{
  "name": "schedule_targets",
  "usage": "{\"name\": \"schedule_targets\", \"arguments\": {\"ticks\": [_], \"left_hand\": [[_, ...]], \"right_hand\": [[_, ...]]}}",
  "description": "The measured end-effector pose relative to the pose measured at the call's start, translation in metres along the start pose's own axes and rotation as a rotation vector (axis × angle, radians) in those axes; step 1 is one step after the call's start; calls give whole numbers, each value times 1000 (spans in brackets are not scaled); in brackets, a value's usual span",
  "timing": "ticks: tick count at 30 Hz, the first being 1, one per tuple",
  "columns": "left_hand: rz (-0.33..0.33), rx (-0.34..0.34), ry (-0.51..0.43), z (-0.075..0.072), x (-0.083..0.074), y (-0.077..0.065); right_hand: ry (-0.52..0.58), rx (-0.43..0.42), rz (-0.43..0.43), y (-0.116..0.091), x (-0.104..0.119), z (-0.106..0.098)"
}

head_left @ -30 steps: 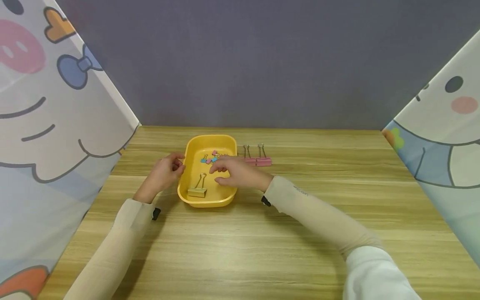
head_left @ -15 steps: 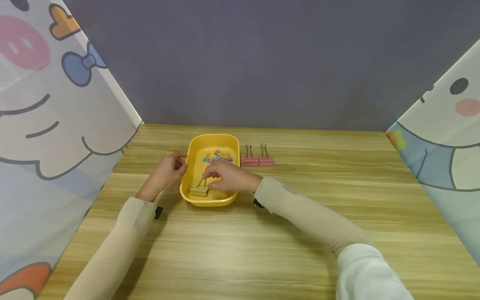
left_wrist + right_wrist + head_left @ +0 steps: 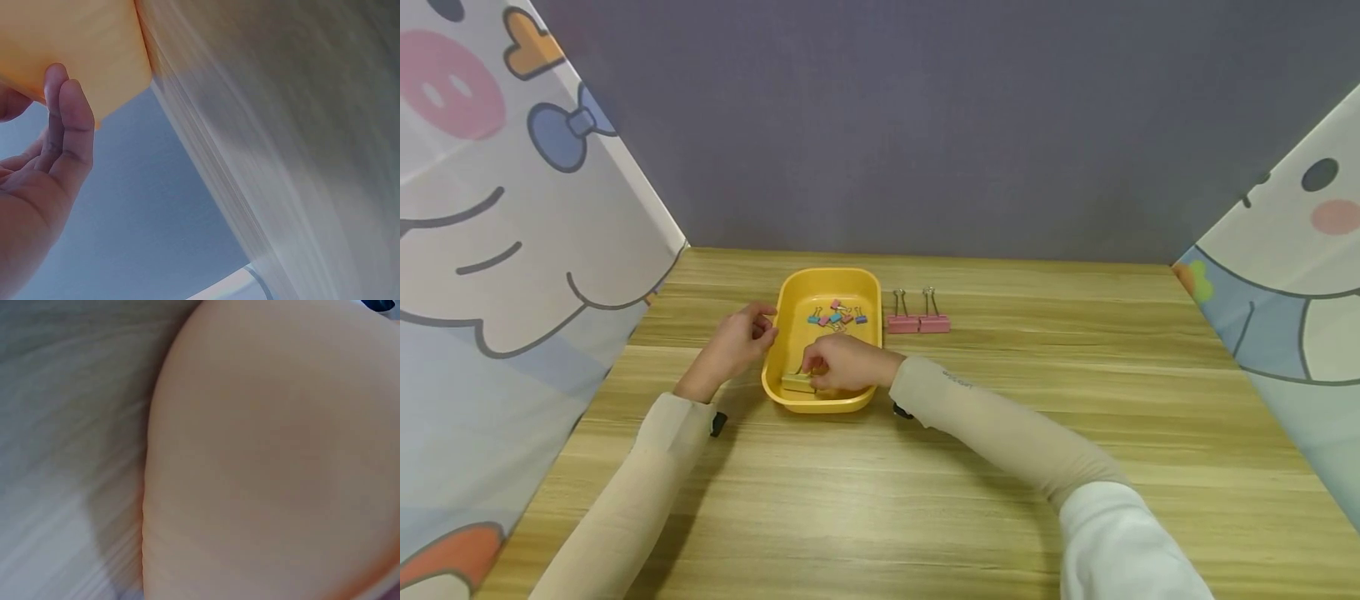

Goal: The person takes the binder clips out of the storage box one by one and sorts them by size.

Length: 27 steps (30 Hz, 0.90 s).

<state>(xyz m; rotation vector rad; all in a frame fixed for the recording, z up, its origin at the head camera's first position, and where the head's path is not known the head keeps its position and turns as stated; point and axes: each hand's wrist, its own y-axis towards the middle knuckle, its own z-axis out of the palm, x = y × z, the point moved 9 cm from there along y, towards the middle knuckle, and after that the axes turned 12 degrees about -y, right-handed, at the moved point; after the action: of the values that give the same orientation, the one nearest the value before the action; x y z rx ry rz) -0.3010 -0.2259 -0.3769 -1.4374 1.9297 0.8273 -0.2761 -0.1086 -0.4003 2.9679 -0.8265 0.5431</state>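
Observation:
On the table stands a yellow tray (image 3: 830,407) holding a large gold binder clip (image 3: 796,382) at its near left and several small coloured binder clips (image 3: 835,318) farther back. My left hand (image 3: 737,342) is at the tray's left side, fingertips at the rim. In the left wrist view its relaxed fingers (image 3: 76,119) lie against the tray's outer wall (image 3: 112,56). My right hand (image 3: 842,362) reaches over the tray's right rim and pinches the gold clip with thumb and bent fingers, which hide most of its wire handles. The right wrist view shows mostly the tray's wall (image 3: 269,450).
Two large pink binder clips (image 3: 903,324) stand side by side just right of the tray, wire handles pointing to the back. A grey panel (image 3: 925,125) rises behind the wooden table (image 3: 1000,333). Cartoon-printed cloth (image 3: 482,317) flanks both sides.
My right hand has moved left and nearer across the tray, from above its middle down to the gold binder clip. My left hand stays at the rim.

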Motion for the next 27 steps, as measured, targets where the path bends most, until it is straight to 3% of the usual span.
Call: {"name": "schedule_targets", "arguments": {"ticks": [7,27], "left_hand": [[-10,0,-1,1,0,1],[-18,5,2,1,0,0]], "right_hand": [[-19,61,34,4,1,7],[-36,77,123,8,-1,12]]}}
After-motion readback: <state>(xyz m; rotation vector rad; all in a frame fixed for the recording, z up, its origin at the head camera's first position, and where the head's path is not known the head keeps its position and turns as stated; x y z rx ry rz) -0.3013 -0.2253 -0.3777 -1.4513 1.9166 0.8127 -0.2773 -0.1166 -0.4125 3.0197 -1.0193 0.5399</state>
